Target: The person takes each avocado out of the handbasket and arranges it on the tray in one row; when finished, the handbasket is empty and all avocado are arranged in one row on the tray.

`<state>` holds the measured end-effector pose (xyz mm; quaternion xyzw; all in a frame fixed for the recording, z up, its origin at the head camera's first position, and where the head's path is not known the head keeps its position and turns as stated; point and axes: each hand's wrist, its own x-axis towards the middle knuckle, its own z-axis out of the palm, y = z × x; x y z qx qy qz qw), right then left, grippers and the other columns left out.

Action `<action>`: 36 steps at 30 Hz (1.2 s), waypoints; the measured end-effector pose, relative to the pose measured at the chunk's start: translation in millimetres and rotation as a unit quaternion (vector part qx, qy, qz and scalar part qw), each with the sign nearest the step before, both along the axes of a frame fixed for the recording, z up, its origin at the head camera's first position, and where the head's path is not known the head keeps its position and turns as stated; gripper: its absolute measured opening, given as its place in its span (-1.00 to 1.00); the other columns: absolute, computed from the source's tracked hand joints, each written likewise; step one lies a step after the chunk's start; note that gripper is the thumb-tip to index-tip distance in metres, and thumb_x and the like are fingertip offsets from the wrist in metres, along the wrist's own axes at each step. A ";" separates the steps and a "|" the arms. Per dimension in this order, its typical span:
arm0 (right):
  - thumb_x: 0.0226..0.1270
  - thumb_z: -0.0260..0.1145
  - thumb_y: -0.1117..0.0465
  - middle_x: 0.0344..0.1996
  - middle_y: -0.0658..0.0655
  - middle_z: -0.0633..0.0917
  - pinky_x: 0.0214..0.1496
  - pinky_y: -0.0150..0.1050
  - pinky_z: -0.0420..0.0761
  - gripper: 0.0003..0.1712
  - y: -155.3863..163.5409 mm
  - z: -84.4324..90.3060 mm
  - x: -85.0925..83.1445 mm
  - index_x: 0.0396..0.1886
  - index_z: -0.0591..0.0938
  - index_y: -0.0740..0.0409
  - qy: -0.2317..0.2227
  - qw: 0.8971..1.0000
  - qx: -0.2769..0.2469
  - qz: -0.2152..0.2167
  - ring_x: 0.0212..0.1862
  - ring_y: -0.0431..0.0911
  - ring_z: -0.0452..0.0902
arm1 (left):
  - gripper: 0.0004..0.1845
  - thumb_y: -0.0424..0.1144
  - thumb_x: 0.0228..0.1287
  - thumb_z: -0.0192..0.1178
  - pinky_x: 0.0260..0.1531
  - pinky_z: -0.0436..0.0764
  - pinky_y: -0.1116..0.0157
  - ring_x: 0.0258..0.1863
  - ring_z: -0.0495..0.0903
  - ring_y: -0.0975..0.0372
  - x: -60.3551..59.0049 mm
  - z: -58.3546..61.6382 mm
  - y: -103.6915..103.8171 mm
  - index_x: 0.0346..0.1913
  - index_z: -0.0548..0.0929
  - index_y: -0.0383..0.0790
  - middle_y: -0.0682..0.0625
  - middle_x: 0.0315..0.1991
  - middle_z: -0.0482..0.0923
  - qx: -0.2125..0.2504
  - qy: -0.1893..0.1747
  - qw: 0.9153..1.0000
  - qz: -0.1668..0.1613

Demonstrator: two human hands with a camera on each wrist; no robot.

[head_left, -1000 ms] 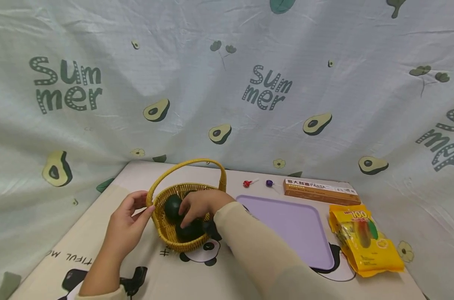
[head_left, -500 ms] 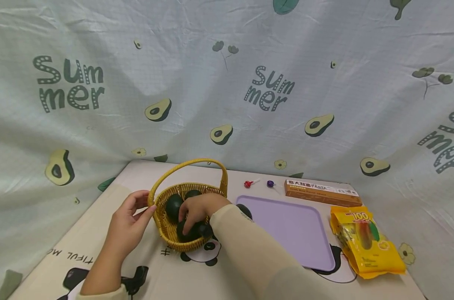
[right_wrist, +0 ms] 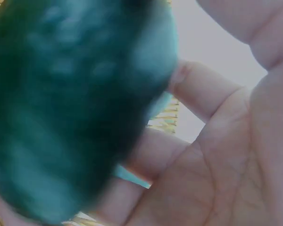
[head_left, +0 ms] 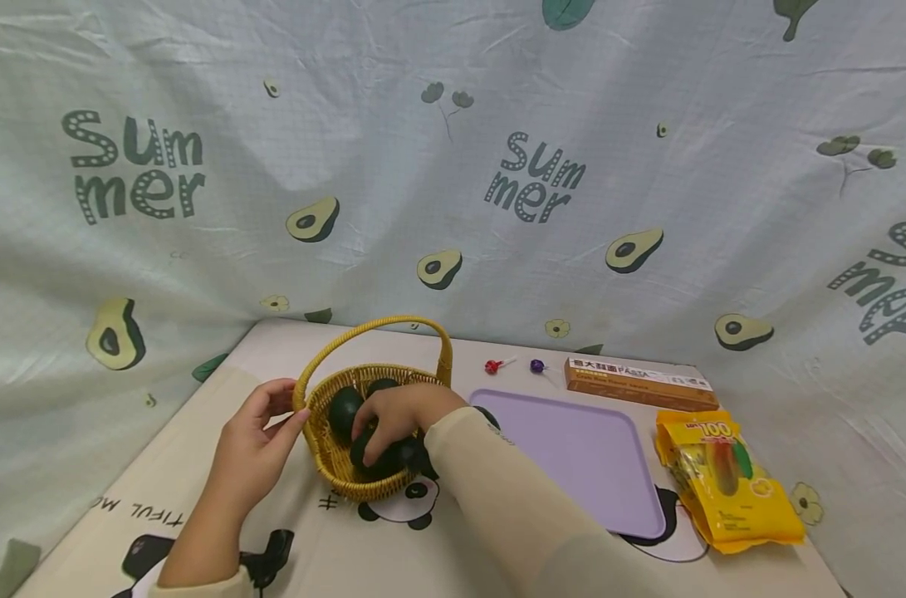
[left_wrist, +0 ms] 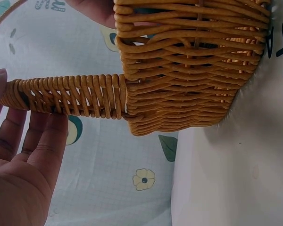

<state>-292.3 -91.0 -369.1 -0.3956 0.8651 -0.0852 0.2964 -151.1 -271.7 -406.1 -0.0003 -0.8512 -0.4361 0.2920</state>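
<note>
Reading "PASTA" on the box (head_left: 641,383), "100" on the yellow bag (head_left: 725,482).

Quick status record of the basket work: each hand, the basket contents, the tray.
left hand: steadies the yellow wicker basket at its handle base
right hand: in the basket, fingers curled round a dark green avocado
basket contents: at least two more avocados
purple tray: right of the basket, nothing on its visible part
</note>
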 end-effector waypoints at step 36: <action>-0.01 0.72 0.06 0.20 0.00 0.58 0.17 -0.08 0.71 -0.19 75.8 6.8 -1.5 0.17 0.42 -0.23 0.005 0.941 -0.310 -0.136 0.14 -0.05 0.61 | -0.58 -0.36 0.40 0.31 -0.07 0.46 0.78 0.00 0.49 0.62 1.0 2.4 0.7 0.26 0.51 -0.24 -0.16 0.05 0.64 -0.001 -0.007 1.000 -0.002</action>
